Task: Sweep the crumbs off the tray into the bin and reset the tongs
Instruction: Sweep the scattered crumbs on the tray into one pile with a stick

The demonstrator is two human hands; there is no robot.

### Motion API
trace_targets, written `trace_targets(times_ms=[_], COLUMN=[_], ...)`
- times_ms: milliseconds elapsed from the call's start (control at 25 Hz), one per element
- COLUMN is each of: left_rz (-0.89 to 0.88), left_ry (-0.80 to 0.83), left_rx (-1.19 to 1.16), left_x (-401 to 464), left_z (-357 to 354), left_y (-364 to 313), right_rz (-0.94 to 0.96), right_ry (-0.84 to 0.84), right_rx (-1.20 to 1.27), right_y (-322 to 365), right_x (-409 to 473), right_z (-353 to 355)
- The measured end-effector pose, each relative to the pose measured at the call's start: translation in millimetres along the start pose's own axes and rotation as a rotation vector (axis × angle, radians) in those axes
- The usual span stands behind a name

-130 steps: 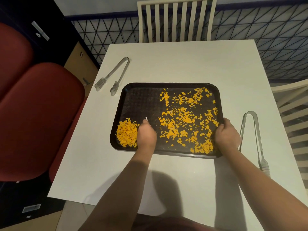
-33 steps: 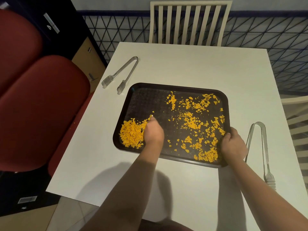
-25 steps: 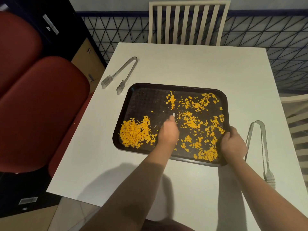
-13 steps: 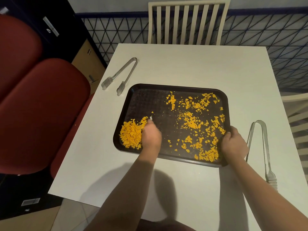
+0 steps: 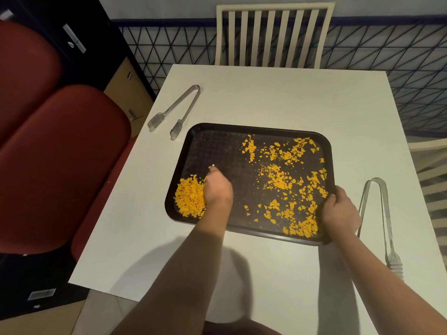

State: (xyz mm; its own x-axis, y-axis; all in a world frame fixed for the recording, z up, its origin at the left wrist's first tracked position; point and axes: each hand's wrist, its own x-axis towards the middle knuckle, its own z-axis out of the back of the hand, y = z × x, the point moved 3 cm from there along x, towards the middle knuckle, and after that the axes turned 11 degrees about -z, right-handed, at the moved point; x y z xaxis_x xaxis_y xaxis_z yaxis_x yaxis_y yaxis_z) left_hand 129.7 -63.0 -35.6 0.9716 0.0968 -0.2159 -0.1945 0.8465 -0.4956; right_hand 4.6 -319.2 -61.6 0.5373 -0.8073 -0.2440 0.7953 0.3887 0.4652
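Loose orange crumbs (image 5: 287, 175) lie right of your left hand (image 5: 217, 189), fingers together, edge-on against pile (image 5: 189, 199); right hand (image 5: 338, 211) grips dark tray (image 5: 256, 128) rim.

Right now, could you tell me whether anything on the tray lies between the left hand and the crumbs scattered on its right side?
Nothing visible does: only bare tray separates the left hand from the scattered crumbs.
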Motion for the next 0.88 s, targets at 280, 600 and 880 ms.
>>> trace_targets(times_ms=[280, 600, 880], left_rz=[-0.163, -0.027, -0.489], left_ry=[0.076, 0.083, 0.162], left_rx=[-0.059, 0.012, 0.043], left_x=[-6, -27, -68], left_z=[-6, 3, -1], left_y=[-24, 8, -23], right_rz=[-0.016, 0.0, 0.001], right_ry=[0.005, 0.003, 0.004], right_rx=[-0.011, -0.009, -0.003], right_y=[0, 0, 0], right_x=[2, 0, 0], right_z=[-1, 0, 0])
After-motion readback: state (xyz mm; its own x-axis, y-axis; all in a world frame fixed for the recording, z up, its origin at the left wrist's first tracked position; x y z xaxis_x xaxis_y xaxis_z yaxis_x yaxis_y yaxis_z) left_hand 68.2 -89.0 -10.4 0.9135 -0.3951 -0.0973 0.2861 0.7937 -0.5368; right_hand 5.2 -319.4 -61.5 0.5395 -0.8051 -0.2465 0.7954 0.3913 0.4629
